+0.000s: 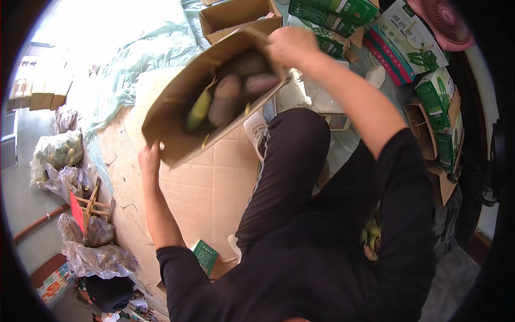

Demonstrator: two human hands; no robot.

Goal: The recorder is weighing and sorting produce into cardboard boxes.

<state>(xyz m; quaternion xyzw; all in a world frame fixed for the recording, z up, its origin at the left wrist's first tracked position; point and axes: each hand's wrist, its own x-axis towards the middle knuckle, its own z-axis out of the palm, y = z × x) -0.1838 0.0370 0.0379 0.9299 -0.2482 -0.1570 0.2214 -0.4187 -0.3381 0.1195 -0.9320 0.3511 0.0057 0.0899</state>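
Both my hands hold a brown cardboard box, raised and tilted in front of me with its open top toward me. My left hand pinches its near left corner. At the far right corner, my right hand is closed around the rim. Inside lie several vegetables: a green-yellow husked one that looks like an ear of corn, and reddish-purple tubers like sweet potatoes. A darker piece rests deeper in the box, in shadow. The box is slightly blurred.
Flattened cardboard covers the floor below. Another open carton stands beyond the box. Green printed cartons and a pink fan are at the far right. Stuffed plastic bags and a wooden stool line the left.
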